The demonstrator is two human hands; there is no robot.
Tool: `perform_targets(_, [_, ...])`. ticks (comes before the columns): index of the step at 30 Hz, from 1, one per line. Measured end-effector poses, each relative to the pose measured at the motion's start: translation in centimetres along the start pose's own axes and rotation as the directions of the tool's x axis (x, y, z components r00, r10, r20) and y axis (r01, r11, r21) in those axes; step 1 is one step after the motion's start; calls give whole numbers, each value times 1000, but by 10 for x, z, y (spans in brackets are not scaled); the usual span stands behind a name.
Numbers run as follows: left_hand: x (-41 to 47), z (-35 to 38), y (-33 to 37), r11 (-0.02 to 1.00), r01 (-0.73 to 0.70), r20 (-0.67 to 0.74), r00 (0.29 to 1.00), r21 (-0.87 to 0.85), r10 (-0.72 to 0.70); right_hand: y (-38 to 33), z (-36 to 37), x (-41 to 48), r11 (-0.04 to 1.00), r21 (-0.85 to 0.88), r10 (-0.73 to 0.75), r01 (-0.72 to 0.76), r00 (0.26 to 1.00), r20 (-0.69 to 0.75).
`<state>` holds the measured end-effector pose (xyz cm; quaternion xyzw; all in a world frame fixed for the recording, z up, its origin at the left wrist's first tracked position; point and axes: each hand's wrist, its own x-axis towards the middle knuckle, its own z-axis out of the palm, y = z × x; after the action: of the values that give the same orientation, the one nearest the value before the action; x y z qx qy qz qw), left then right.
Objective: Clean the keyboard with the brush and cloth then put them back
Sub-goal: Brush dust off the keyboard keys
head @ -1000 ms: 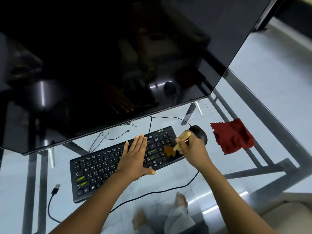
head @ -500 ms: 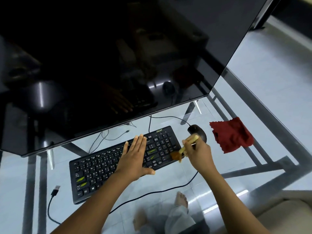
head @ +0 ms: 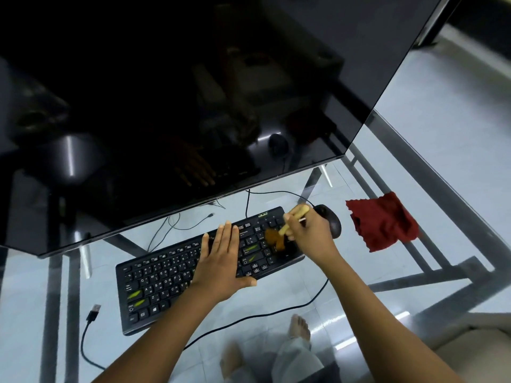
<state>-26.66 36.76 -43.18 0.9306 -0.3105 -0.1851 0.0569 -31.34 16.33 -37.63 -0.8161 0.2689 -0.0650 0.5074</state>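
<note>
Sweeping back inward, the right hand [head: 311, 233], clamped on the wooden-handled brown-bristle brush [head: 276, 239], had returned from the black keyboard [head: 166, 283]'s right edge onto the numpad. Left hand [head: 221, 261] stayed flat, fingers together, steadying it. Crumpled red cloth [head: 383, 221] lay untouched, so brushing wasn't done yet.

Large dark monitor [head: 193, 92], screen off; black mouse [head: 330, 221] with cable; loose USB cable [head: 91, 322]; glass desk [head: 414, 172] on metal frame; tiled floor below.
</note>
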Motion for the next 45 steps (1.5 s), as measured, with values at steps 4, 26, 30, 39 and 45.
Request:
perform_targets(4, [-5, 1, -5, 999, 47, -18, 999, -19, -47, -1, 5, 5, 992, 123, -11, 29, 989, -150])
perform_targets(26, [-4, -1, -14, 995, 39, 4, 999, -94, -39, 4, 3, -13, 994, -68, -90, 84, 991, -98])
perform_targets(30, [-2, -2, -12, 992, 48, 25, 999, -113, -46, 13, 4, -28, 990, -122, -78, 68, 994, -81])
perform_targets(39, [-4, -2, -12, 994, 42, 17, 999, -103, -41, 15, -12, -30, 986, -130, -121, 100, 978, -171])
perform_targets(45, [-5, -6, -11, 998, 34, 9, 999, -60, -34, 19, -5, -27, 985, -153, -78, 77, 997, -1])
